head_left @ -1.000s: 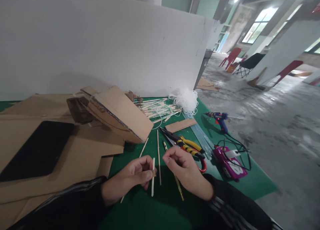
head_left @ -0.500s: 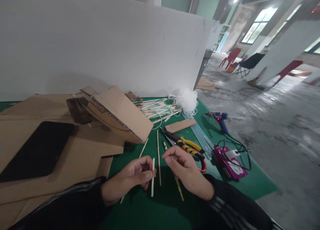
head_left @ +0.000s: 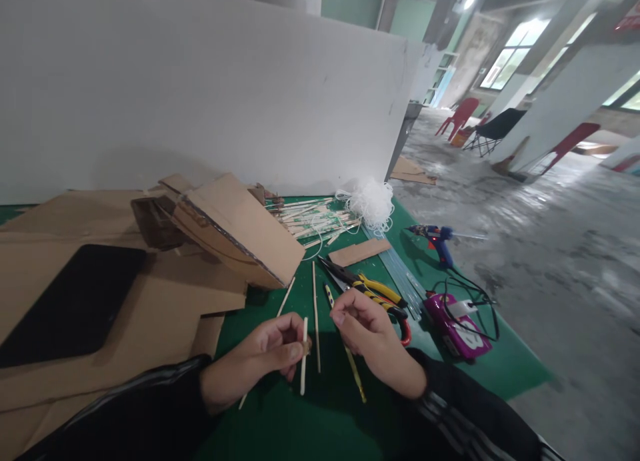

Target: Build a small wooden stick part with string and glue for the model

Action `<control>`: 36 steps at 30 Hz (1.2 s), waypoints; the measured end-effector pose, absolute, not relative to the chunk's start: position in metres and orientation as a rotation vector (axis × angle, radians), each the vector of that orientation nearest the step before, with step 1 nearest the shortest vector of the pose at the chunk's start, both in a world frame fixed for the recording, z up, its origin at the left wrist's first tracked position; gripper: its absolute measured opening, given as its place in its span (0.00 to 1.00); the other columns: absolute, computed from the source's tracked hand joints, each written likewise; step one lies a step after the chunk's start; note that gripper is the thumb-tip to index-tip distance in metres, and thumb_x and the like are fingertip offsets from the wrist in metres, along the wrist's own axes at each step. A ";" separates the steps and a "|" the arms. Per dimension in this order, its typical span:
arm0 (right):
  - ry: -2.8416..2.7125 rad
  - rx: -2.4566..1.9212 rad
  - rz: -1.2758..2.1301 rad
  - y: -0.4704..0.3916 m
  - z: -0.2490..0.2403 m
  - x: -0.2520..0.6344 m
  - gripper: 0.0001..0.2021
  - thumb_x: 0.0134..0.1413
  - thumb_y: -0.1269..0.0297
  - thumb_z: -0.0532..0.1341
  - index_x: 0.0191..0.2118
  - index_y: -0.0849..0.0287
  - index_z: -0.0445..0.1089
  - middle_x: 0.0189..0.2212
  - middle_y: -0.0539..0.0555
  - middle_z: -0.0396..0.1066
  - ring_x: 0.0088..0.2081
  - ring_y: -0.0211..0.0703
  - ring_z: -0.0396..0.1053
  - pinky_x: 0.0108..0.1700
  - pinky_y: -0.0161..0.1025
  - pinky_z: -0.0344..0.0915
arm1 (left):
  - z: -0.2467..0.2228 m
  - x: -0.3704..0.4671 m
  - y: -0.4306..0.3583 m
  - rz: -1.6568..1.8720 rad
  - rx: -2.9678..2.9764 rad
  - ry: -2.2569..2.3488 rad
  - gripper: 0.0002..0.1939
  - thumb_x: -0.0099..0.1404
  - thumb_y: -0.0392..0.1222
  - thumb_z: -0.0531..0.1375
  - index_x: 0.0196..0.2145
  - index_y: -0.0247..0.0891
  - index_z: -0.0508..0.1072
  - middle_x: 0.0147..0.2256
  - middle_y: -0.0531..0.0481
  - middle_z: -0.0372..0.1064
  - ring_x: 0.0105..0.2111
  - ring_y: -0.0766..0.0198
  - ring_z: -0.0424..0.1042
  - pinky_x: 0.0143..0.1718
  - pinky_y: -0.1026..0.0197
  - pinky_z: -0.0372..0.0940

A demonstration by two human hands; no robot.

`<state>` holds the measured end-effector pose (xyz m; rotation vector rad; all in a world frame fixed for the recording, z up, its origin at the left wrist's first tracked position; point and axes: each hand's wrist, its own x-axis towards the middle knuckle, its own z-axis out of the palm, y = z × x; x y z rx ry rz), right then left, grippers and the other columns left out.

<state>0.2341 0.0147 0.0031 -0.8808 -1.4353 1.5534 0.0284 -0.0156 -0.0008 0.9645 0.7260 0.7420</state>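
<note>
My left hand [head_left: 273, 347] pinches a short pale wooden stick [head_left: 303, 371] between thumb and fingers, held nearly upright. A small brownish bit shows at the fingertips beside it. My right hand [head_left: 367, 327] is closed, thumb against forefinger, a little to the right; whether something tiny is in it I cannot make out. Beneath it a yellow pencil [head_left: 356, 374] lies on the green table [head_left: 280, 424], partly covered by the hand. Two longer wooden sticks lie near my hands, one between them [head_left: 316, 314] and another passing behind my left hand.
Cardboard [head_left: 175, 281] and a black flat pad [head_left: 75, 304] fill the left. Behind are wooden sticks [head_left: 320, 217] and tangled white cord [head_left: 370, 204]. To the right are pliers [head_left: 383, 291], clear glue sticks [head_left: 400, 274], a blue glue gun [head_left: 440, 244] and a purple power strip [head_left: 457, 327].
My right hand has moved very slightly to the right, away from the stick. My left hand keeps the same hold on the stick.
</note>
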 end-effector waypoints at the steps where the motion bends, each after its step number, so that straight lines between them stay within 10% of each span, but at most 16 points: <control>1: -1.433 -0.876 1.546 0.015 0.003 0.234 0.09 0.60 0.61 0.60 0.32 0.59 0.64 0.18 0.42 0.53 0.18 0.29 0.49 0.20 0.28 0.50 | -0.002 0.028 -0.015 0.743 0.963 0.724 0.18 0.59 0.53 0.64 0.34 0.36 0.66 0.31 0.53 0.61 0.24 0.73 0.56 0.26 0.68 0.54; 12: -1.154 -0.519 2.038 0.018 0.007 0.236 0.05 0.61 0.67 0.56 0.33 0.59 0.60 0.35 0.52 0.71 0.20 0.34 0.70 0.16 0.28 0.60 | -0.002 0.027 -0.015 0.725 0.966 0.708 0.19 0.59 0.54 0.64 0.34 0.36 0.65 0.28 0.55 0.58 0.23 0.72 0.55 0.26 0.67 0.54; 18: -1.127 -0.505 2.031 0.018 0.003 0.235 0.06 0.61 0.68 0.57 0.32 0.59 0.61 0.14 0.41 0.57 0.13 0.30 0.56 0.17 0.27 0.59 | -0.001 0.028 -0.015 0.722 0.983 0.735 0.18 0.60 0.53 0.64 0.35 0.35 0.65 0.30 0.54 0.60 0.24 0.72 0.56 0.26 0.68 0.54; 23: -1.145 -0.533 2.061 0.017 0.005 0.235 0.05 0.60 0.69 0.59 0.32 0.59 0.64 0.12 0.38 0.49 0.13 0.27 0.42 0.16 0.25 0.55 | -0.003 0.028 -0.014 0.733 0.984 0.709 0.18 0.60 0.52 0.64 0.35 0.35 0.64 0.29 0.55 0.58 0.24 0.73 0.56 0.26 0.68 0.54; 36: -1.177 -0.571 2.061 0.018 0.001 0.235 0.04 0.60 0.67 0.59 0.35 0.61 0.67 0.12 0.39 0.51 0.13 0.28 0.43 0.17 0.26 0.54 | -0.010 0.025 -0.012 0.714 1.011 0.676 0.17 0.61 0.52 0.63 0.35 0.36 0.64 0.29 0.55 0.58 0.24 0.73 0.55 0.26 0.67 0.55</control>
